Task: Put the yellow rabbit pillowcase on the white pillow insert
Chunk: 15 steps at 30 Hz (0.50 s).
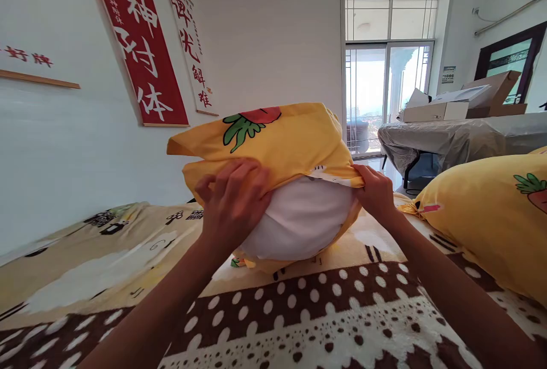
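A yellow pillowcase [299,135] printed with a carrot is partly over a white pillow [303,218], which bulges out through the case's opening toward me. My left hand [235,198] is closed on the case's left side, its fingers bent over the fabric beside the opening. At the right corner of the opening, my right hand [376,189] pinches the hem of the case. The two hands hold the edge stretched between them. The far side of the pillow is hidden by the case.
Beneath lies a bed with a patterned blanket [307,312]. Another yellow pillow [482,221] rests at the right. Behind it stands a plastic-covered table [453,135] with cardboard boxes [491,95]. Scrolls [141,44] hang on the left wall, and a glass door [388,90] is at the back.
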Each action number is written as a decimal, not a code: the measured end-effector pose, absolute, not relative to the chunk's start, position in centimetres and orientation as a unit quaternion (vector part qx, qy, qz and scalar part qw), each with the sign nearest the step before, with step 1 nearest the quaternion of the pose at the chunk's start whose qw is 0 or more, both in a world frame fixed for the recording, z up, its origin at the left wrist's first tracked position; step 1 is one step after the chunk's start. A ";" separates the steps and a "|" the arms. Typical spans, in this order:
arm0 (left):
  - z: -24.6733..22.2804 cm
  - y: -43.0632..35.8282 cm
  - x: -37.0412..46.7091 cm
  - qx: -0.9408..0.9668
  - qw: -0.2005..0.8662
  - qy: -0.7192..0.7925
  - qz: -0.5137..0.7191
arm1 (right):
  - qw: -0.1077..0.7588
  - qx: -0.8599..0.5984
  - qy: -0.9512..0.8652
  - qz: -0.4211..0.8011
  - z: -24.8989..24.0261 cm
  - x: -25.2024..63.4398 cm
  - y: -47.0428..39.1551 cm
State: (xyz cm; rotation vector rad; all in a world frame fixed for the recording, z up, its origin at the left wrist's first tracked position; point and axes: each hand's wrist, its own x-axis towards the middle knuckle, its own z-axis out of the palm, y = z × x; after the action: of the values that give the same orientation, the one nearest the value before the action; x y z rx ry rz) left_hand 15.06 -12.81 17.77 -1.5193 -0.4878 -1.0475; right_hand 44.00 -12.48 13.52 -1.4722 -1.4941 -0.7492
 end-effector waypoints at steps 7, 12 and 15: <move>14.7 -10.8 11.4 -0.625 0.516 -0.336 -0.480 | 0.355 -0.605 -0.633 -0.327 13.7 43.6 -13.5; 15.4 -9.4 10.4 -0.595 0.461 -0.518 -0.406 | 0.293 -0.643 -0.639 -0.304 13.7 42.3 -14.0; 16.8 -8.1 9.5 -0.614 0.373 -0.611 -0.331 | 0.236 -0.689 -0.638 -0.250 13.5 41.3 -13.9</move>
State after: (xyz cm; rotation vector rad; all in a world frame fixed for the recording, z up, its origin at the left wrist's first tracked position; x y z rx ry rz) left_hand 9.52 -8.09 16.80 -1.5737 -1.5665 -0.8485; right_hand 41.34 -13.94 13.52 -1.8896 -1.7490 -0.6844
